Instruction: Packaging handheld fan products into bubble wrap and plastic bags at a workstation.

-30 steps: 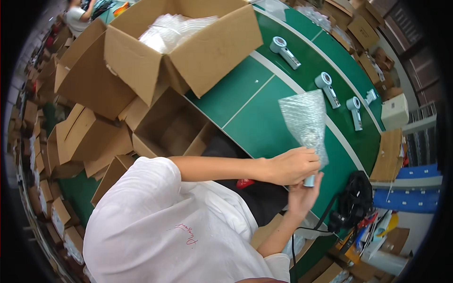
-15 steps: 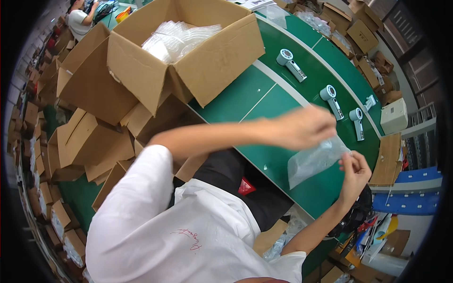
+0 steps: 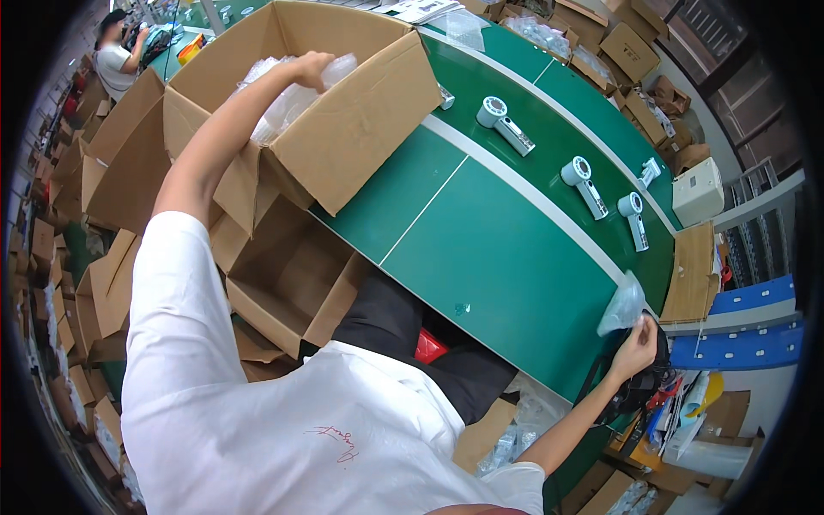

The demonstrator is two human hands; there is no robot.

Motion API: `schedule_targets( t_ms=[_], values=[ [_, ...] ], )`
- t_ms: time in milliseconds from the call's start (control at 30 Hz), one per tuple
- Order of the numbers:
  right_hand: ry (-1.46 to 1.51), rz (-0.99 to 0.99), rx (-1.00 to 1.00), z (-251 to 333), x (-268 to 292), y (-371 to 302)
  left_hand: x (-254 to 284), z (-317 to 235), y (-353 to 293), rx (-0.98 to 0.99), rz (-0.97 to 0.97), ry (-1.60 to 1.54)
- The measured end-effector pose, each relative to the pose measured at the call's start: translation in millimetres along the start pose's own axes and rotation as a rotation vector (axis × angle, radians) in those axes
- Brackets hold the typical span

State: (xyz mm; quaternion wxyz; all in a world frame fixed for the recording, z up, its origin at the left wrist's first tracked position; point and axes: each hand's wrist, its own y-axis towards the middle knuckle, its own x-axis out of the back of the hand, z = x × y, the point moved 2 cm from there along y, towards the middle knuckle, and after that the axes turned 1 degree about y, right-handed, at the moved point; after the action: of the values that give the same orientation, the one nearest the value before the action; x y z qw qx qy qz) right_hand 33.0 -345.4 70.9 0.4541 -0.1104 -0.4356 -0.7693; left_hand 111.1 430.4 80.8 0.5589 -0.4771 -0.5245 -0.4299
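My left hand (image 3: 316,70) reaches over into the large cardboard box (image 3: 365,116). Its bent fingers press together on the clear bubble-wrap bags (image 3: 279,107) stacked inside, partly hiding the one they grip. At the right end of the green table (image 3: 502,266), my right hand (image 3: 637,350) pinches the edge of another bubble-wrap bag (image 3: 623,305). That bag is bunched up beyond the fingertips, and I cannot make out whether anything is inside it.
Several pale handheld fans lie on the dark green belt, among them one fan (image 3: 506,126), a second (image 3: 584,187) and a third (image 3: 633,221). An open carton (image 3: 296,275) stands below the table's edge. A white box-shaped unit (image 3: 697,191) is at the far right.
My left hand has gone from beside the right hand's bag across to the bags in the large box. The bag in my right hand has moved to the table's right end. The view has shifted slightly.
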Motion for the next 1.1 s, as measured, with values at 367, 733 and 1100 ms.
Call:
schedule_targets(
  t_ms=[367, 733, 1100],
  values=[
    [0.123, 0.039, -0.329, -43.2, 0.2, -91.9, 87.0, 138.6, -7.4, 0.503, -0.774, -0.17],
    [0.523, 0.013, 0.051, 148.6, -35.1, -60.5, 191.3, -94.0, -142.4, -0.004, -0.984, -1.295],
    [1.15, 0.422, -0.611, 270.2, -172.0, -104.1, 31.4, -244.7, -147.3, -0.258, 0.57, -1.961]
  ],
)
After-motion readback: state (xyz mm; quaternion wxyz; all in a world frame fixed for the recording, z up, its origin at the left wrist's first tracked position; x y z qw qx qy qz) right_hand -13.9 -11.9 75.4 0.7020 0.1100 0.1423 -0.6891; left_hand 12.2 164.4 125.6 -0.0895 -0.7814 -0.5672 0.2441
